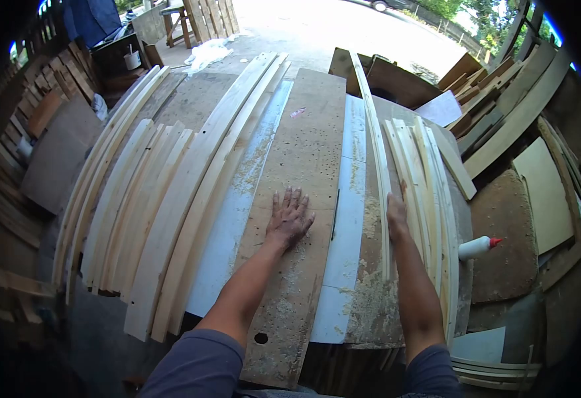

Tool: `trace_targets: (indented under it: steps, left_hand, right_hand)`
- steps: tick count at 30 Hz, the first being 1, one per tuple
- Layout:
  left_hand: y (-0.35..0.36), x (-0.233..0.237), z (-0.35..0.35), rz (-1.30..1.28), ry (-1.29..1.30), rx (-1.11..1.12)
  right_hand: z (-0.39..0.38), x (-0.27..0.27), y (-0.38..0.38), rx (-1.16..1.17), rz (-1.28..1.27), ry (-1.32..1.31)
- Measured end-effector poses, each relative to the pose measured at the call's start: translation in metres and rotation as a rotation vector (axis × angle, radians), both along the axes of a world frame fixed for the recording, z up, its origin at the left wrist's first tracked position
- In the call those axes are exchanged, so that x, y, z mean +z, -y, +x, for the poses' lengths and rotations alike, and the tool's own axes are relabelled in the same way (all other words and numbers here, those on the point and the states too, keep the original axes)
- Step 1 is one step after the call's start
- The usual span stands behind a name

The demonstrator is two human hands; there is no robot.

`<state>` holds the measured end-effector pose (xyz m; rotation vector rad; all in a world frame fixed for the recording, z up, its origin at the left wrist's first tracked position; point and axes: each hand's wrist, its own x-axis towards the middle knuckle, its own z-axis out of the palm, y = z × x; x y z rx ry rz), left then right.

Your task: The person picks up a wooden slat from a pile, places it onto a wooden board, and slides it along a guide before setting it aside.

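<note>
My left hand (290, 217) lies flat, fingers spread, on a worn brown board (303, 146) in the middle of the bench. To the right, my right hand (397, 213) is against the edge of a long thin wood strip (372, 126); its fingers are partly hidden, so its grip cannot be made out. White panels (353, 186) flank the brown board, with sawdust on them. Long pale planks (204, 146) lie left of my left hand, beside shorter strips (121, 199). More pale strips (426, 179) lie just right of my right hand.
A white bottle with a red cap (474, 248) lies at the bench's right edge. Stacked boards (522, 113) stand at the right, and wood pieces (45, 116) at the left. Beyond the bench are a plastic bag (209, 54) and a slatted wooden piece (212, 18).
</note>
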<state>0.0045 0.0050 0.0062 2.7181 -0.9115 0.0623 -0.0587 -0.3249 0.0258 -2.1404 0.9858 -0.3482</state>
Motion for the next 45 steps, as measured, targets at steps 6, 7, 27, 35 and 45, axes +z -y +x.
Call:
trace_targets:
  steps: [6, 7, 27, 35, 45]
  left_hand:
    - [-0.022, -0.005, -0.034, -0.478, 0.015, -0.116]
    - [-0.029, 0.001, -0.051, -0.485, 0.018, -0.118]
    - [-0.369, 0.143, -0.034, -1.069, -0.556, 0.416]
    - [-0.633, 0.118, 0.063, -0.325, -0.130, 0.520]
    - [-0.696, 0.042, 0.053, 0.004, -0.188, 0.839]
  right_hand:
    - [-0.243, 0.073, -0.142, 0.010, 0.462, 0.155]
    - [-0.274, 0.071, -0.164, 0.004, 0.494, 0.167]
    - [-0.190, 0.114, -0.527, 0.594, 0.570, 0.359]
    - [-0.291, 0.042, -0.466, 0.293, 0.600, 0.224]
    - [-0.378, 0.018, -0.447, -0.087, 0.464, 0.200]
